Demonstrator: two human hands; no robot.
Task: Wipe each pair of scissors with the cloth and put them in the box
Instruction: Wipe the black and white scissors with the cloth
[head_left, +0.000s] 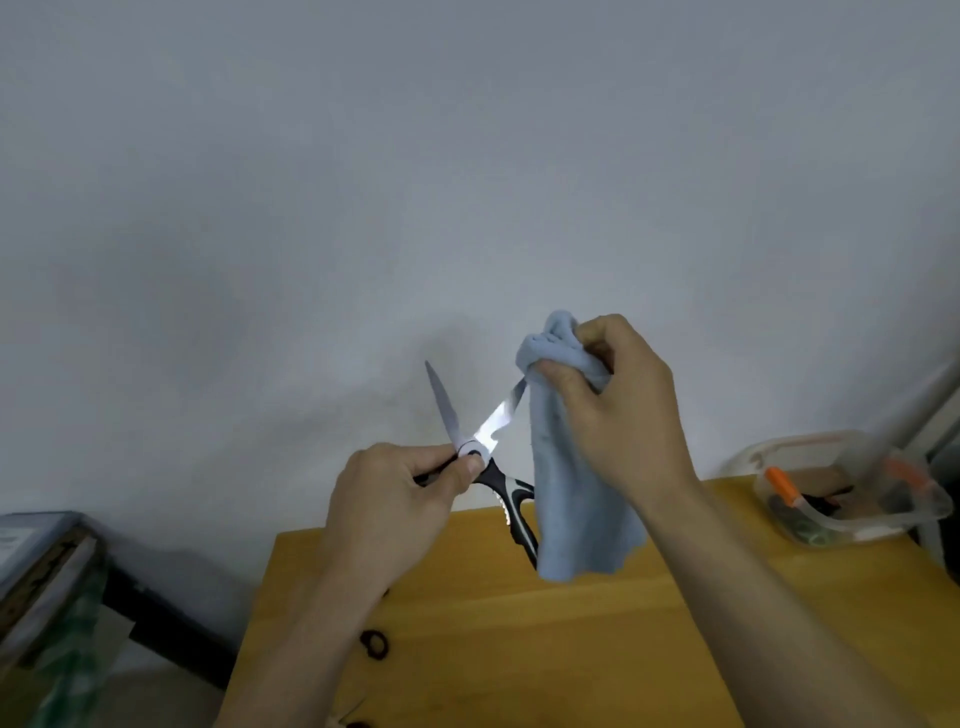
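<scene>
Left grip (400, 499) clamps open scissors (480, 452); right grip (613, 400) bunches cloth (576, 483) round one blade. Wooden counter (519, 649), box (841, 493) at right, grey wall (467, 182).

Box (852, 499) on table (519, 649) at right (scissors (467, 431) raised left of cloth (576, 493))

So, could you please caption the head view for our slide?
Left hand holds open scissors while right hand wipes one blade with a blue cloth.
</scene>
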